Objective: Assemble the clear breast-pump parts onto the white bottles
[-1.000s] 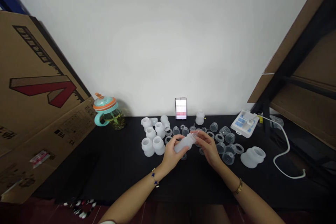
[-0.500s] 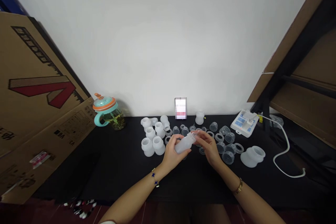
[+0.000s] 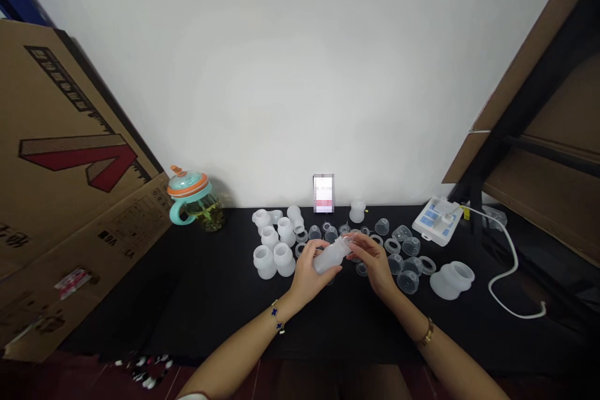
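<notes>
My left hand [image 3: 308, 275] is wrapped round a frosted white plastic bottle [image 3: 330, 257], held tilted above the black table [image 3: 210, 300]. My right hand [image 3: 375, 262] pinches at the bottle's mouth end, on a small clear part I cannot make out. Several more white bottles [image 3: 274, 242] stand in a group left of my hands. Clear caps and rings [image 3: 403, 256] lie scattered to the right and behind.
A teal and orange lidded jug [image 3: 193, 200] stands at the back left beside a big cardboard box [image 3: 70, 187]. A phone [image 3: 323, 193] leans on the wall. A white device [image 3: 435, 220] with a white cable [image 3: 509, 262] and a wider white bottle [image 3: 452, 280] sit right.
Hardly anything has moved: both hands stay on the bottle, with the right hand's fingers shifting slightly at its mouth.
</notes>
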The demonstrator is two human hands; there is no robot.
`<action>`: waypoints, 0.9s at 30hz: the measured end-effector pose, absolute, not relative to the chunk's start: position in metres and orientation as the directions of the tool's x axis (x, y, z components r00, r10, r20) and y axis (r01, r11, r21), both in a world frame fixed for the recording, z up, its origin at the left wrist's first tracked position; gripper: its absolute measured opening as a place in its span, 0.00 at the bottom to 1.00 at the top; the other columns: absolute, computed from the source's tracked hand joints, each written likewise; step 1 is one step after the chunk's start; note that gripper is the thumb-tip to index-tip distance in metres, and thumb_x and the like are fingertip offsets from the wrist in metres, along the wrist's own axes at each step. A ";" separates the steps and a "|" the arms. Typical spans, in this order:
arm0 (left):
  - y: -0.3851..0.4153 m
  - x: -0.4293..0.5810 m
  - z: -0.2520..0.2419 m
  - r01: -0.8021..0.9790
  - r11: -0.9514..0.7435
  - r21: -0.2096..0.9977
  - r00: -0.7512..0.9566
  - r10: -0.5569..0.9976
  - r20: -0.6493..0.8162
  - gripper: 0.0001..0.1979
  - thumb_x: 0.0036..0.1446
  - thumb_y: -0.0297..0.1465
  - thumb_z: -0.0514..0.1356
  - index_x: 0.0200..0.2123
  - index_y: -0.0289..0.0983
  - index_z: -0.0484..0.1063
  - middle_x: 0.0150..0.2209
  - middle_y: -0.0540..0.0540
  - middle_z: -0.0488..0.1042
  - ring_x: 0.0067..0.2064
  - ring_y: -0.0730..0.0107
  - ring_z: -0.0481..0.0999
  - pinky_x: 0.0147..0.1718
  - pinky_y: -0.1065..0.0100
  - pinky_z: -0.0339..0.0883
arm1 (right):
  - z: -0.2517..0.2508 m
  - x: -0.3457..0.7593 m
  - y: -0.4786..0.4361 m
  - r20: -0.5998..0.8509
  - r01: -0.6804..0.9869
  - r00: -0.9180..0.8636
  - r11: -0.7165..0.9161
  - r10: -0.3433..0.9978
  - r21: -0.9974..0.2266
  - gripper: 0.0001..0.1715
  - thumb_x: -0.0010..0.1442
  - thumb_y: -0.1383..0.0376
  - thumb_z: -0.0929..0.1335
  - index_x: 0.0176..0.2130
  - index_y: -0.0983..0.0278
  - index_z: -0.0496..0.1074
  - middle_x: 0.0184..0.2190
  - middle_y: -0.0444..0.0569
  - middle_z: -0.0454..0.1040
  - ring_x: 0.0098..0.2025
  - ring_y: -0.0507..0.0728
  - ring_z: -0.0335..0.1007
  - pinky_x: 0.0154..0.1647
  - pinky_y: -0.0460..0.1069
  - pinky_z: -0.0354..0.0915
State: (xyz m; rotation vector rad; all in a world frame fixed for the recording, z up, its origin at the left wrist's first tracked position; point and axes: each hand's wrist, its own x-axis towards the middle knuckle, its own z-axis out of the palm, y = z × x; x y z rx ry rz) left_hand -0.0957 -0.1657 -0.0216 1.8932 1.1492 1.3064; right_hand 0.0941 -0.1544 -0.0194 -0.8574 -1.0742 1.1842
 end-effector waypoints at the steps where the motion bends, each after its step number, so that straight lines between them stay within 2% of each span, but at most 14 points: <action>1: -0.166 -0.096 -0.022 0.333 -0.472 0.817 0.158 0.882 0.445 0.21 0.51 0.33 0.71 0.48 0.41 0.70 0.48 0.45 0.73 0.44 0.61 0.74 0.44 0.60 0.70 | -0.019 0.094 -0.154 0.191 -0.285 0.040 0.195 0.981 -0.939 0.15 0.53 0.55 0.77 0.41 0.57 0.81 0.46 0.48 0.80 0.44 0.63 0.76 0.33 0.52 0.74; 27: -0.165 -0.096 -0.023 0.336 -0.487 0.806 0.178 0.873 0.454 0.22 0.51 0.32 0.71 0.48 0.41 0.69 0.48 0.46 0.72 0.43 0.63 0.73 0.43 0.63 0.69 | -0.019 0.095 -0.152 0.193 -0.304 0.031 0.193 0.981 -0.933 0.14 0.54 0.56 0.77 0.41 0.57 0.80 0.46 0.49 0.80 0.44 0.62 0.74 0.31 0.50 0.74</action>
